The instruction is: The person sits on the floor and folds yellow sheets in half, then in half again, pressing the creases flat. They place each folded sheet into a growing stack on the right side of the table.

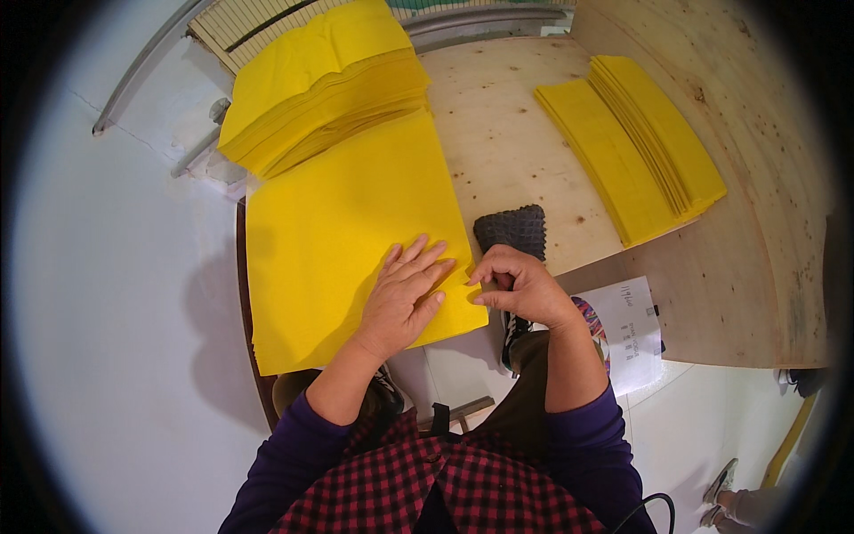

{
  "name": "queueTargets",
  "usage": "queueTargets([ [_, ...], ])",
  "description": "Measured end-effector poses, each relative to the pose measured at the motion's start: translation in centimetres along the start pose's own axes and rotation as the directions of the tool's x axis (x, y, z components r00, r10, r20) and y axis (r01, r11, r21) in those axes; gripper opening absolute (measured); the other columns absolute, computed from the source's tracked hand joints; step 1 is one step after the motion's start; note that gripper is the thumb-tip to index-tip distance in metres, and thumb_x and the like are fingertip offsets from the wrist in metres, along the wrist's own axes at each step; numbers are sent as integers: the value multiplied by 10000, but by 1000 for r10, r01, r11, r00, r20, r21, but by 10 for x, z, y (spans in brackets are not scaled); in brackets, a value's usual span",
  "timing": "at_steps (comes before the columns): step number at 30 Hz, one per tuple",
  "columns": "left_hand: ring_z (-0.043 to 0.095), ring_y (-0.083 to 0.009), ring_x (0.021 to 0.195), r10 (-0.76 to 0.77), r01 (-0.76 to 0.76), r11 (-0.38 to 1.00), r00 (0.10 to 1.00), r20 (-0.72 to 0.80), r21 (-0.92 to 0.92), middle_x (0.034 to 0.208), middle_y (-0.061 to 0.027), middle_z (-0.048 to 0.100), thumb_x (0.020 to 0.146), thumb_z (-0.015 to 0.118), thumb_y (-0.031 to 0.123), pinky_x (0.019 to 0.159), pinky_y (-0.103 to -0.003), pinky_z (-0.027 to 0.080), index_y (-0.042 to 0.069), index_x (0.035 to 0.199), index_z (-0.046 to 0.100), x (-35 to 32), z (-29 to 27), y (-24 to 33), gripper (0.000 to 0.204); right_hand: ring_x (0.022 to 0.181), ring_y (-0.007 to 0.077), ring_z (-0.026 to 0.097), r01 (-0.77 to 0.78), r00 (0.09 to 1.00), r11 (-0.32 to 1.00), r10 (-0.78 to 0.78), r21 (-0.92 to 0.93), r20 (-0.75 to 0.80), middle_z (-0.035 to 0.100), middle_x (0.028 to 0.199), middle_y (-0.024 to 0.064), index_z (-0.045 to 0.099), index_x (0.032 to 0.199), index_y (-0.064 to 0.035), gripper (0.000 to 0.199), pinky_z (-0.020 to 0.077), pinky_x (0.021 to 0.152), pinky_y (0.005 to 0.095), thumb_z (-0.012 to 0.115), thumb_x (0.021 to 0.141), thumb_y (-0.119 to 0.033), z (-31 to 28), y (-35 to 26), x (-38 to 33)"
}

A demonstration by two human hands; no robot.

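Observation:
A flat stack of yellow cloth-like sheets point(329, 240) lies in front of me. Resting on its top near the right side is my left hand point(398, 303), palm down with the fingers spread. My right hand point(525, 289) is at the stack's right edge, with thumb and forefinger curled around a slightly raised bit of the top sheet. How firmly those fingertips pinch is hard to see. Just beyond my right hand lies a dark grey, waffle-textured cloth point(511, 230) on the board's edge.
A thick pile of folded yellow sheets point(329, 80) stands behind the flat stack. On the wooden board point(498, 116) to the right sit more folded yellow sheets point(632, 151). A printed white paper point(627, 338) hangs below the board. Another person's foot point(722, 485) shows at lower right.

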State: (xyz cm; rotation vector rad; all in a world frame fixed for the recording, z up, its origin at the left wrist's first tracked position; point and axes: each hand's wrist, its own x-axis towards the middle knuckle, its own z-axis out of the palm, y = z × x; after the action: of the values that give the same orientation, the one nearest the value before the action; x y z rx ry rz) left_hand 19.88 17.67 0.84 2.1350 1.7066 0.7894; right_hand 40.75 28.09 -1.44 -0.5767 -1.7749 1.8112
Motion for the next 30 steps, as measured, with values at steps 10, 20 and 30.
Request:
queueTargets([
  [10,368,-334,1376,-4,4,1000,1000,-1,-1,1417,-121,495,919,533,272,1143,-492,219,81,1272,593,0,0,0,405,780,80,505,-6,1000,1000,7,-20,21,499,874,-20,667,884,-42,195,414,674,206,764,741,47,-2,4,0],
  [20,380,-324,1370,1,-1,1000,1000,-13,4,1411,-117,502,927,535,280,1144,-481,222,89,1269,600,0,-1,1,397,749,99,517,30,1000,995,-30,-99,-2,522,805,-5,639,808,-22,109,425,672,232,747,801,-29,1,0,3],
  [30,383,-329,1368,10,-10,1000,1000,-17,-9,1408,-121,505,927,536,275,1141,-487,224,82,1264,601,0,-1,0,394,741,91,503,46,999,996,-48,-78,-21,512,821,-3,613,798,-18,128,412,663,227,739,811,-33,5,-2,5],
])
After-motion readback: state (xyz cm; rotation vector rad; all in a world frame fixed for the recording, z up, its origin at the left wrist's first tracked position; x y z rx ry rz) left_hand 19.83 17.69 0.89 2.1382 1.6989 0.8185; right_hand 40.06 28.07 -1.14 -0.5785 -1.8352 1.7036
